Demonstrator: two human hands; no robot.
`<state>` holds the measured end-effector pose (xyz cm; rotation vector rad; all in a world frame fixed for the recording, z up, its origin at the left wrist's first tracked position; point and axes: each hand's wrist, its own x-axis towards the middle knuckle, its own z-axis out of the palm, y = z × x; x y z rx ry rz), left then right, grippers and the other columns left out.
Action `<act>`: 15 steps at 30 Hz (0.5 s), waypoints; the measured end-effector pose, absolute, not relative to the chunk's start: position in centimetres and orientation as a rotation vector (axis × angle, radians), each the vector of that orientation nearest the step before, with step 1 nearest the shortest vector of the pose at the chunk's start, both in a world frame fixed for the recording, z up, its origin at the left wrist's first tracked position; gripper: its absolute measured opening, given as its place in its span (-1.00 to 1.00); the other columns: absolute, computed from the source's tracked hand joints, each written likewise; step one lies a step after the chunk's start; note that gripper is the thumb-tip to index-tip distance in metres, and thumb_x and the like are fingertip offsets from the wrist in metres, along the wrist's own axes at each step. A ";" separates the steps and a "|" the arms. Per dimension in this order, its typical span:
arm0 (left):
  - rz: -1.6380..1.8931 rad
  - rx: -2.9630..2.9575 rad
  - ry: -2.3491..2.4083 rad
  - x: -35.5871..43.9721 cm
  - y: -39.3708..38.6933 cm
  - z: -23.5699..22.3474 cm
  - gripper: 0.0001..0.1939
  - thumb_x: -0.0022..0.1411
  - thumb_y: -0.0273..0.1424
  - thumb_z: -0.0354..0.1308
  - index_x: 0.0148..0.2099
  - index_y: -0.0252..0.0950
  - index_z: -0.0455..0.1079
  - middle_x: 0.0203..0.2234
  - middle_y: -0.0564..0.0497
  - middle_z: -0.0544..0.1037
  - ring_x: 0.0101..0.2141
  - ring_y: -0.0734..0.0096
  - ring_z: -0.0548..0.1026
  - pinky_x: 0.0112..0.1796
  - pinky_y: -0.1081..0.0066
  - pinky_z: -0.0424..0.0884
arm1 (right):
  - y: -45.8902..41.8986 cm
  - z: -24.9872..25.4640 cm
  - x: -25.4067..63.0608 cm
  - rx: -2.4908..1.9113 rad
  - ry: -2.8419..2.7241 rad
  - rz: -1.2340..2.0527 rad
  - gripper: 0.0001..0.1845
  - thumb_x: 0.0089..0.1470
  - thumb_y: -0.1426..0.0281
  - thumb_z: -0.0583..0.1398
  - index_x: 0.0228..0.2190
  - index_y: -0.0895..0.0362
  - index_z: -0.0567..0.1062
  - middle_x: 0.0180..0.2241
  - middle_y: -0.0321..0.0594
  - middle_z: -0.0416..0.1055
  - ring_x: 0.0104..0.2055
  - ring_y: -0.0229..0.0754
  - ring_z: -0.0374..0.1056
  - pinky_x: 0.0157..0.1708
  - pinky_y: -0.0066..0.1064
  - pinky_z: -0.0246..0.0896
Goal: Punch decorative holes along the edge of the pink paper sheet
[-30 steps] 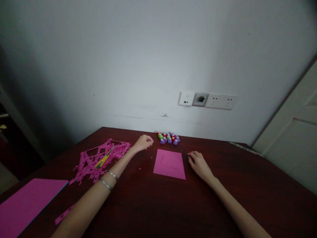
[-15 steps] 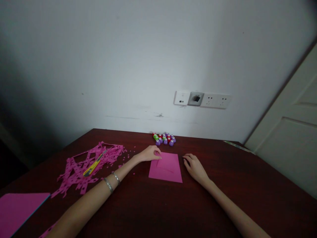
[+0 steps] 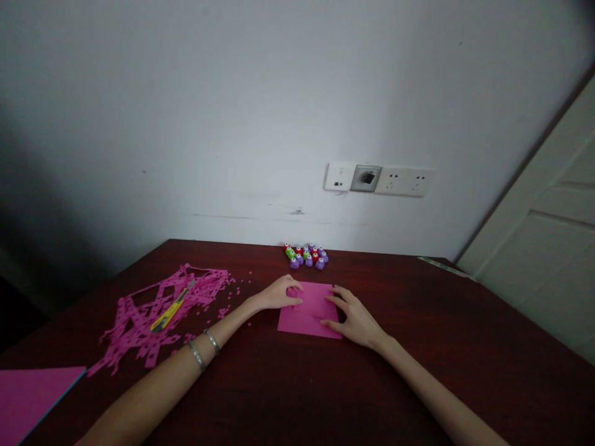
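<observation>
A small square of pink paper [image 3: 307, 313] lies flat on the dark wooden table [image 3: 418, 347]. My left hand [image 3: 279, 292] rests at its far left corner, fingers curled and pinching at the paper's edge. My right hand [image 3: 351, 313] lies on the paper's right side with fingers spread, pressing it down. Just beyond the paper stands a cluster of small craft punches [image 3: 305, 255], purple, red and green.
A heap of punched pink paper strips [image 3: 158, 306] sits at the left, with a yellow utility knife [image 3: 173, 306] on top and pink confetti around it. A pink sheet stack [image 3: 32, 399] lies at the near left corner. Wall sockets [image 3: 379, 179] and a door [image 3: 543, 223] stand behind.
My left hand moved from near the punches down to the paper's left corner. My right hand slid from beside the paper onto its right side. The view shifted slightly.
</observation>
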<state>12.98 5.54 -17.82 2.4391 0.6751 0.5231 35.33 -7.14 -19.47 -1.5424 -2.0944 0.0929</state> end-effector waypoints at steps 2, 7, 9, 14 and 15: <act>0.534 2.441 0.664 13.0 5.6 -17.9 -0.76 0.02 -0.34 0.18 -0.21 -0.28 0.43 -0.33 -0.01 0.37 -0.29 0.41 0.35 -0.21 0.41 0.28 | -7.2 -19.4 34.6 -1.546 -2.108 0.105 -0.34 -0.13 0.01 0.19 -0.05 0.16 0.41 0.09 0.02 0.16 0.16 0.06 0.02 0.11 -0.10 -0.02; 0.532 2.428 0.660 13.0 5.7 -17.8 -0.85 0.04 -0.41 0.13 -0.28 -0.31 0.43 -0.36 -0.01 0.40 -0.31 0.42 0.37 -0.25 0.43 0.29 | -7.0 -19.5 33.9 -1.577 -2.083 0.137 -0.37 -0.06 0.01 0.14 -0.05 0.16 0.41 0.09 0.03 0.16 0.17 0.06 0.00 0.12 -0.08 -0.04; 0.536 2.426 0.666 13.0 5.8 -17.8 -0.88 0.04 -0.43 0.12 -0.31 -0.31 0.43 -0.37 -0.01 0.41 -0.32 0.43 0.37 -0.26 0.44 0.30 | -6.9 -19.7 34.0 -1.582 -2.077 0.152 -0.37 -0.03 0.01 0.12 -0.04 0.17 0.40 0.10 0.03 0.15 0.18 0.04 -0.01 0.13 -0.10 -0.05; 0.549 2.415 0.668 13.1 6.0 -18.3 -0.89 0.05 -0.43 0.10 -0.34 -0.30 0.42 -0.38 0.01 0.42 -0.34 0.44 0.37 -0.28 0.45 0.30 | -6.8 -20.1 34.1 -1.567 -2.051 0.190 -0.36 -0.05 0.02 0.13 -0.02 0.15 0.37 0.10 0.01 0.14 0.18 0.02 -0.01 0.13 -0.13 -0.05; 0.565 2.401 0.671 13.1 6.1 -18.5 -0.88 0.06 -0.43 0.10 -0.32 -0.30 0.42 -0.39 0.01 0.42 -0.35 0.45 0.37 -0.28 0.45 0.30 | -6.7 -20.1 34.2 -1.566 -2.039 0.194 -0.36 -0.04 0.02 0.13 -0.01 0.15 0.37 0.10 0.00 0.14 0.17 0.01 0.00 0.13 -0.14 -0.04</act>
